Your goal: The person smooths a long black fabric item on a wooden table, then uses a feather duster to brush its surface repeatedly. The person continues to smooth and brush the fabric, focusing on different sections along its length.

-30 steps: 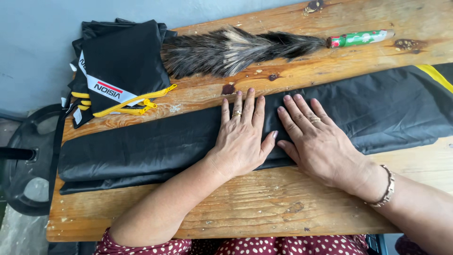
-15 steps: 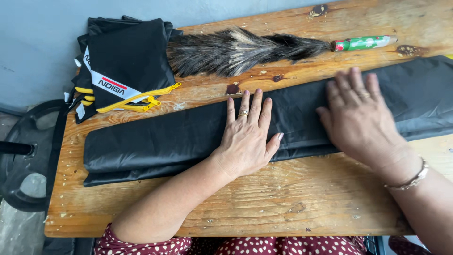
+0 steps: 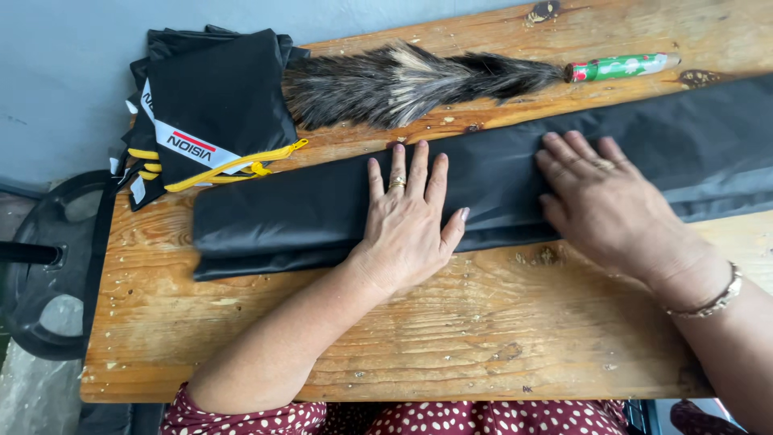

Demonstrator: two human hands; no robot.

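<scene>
A long strip of folded black fabric (image 3: 290,213) lies across the worn wooden table (image 3: 451,338), running off the right edge. My left hand (image 3: 407,221) rests flat on the fabric near its middle, fingers spread, a ring on one finger. My right hand (image 3: 604,201) presses flat on the same strip further right, fingers apart; a bracelet circles that wrist. Neither hand grips anything.
A stack of folded black garments (image 3: 213,105) with white and yellow trim sits at the table's back left corner. A feather duster (image 3: 411,80) with a green handle (image 3: 620,67) lies along the back edge. A dark round weight plate (image 3: 44,274) is on the floor at left.
The black strip has slid to the right across the table, its left end now nearer the middle. My right hand moved right along it and back a little; my left hand stays pressed on it.
</scene>
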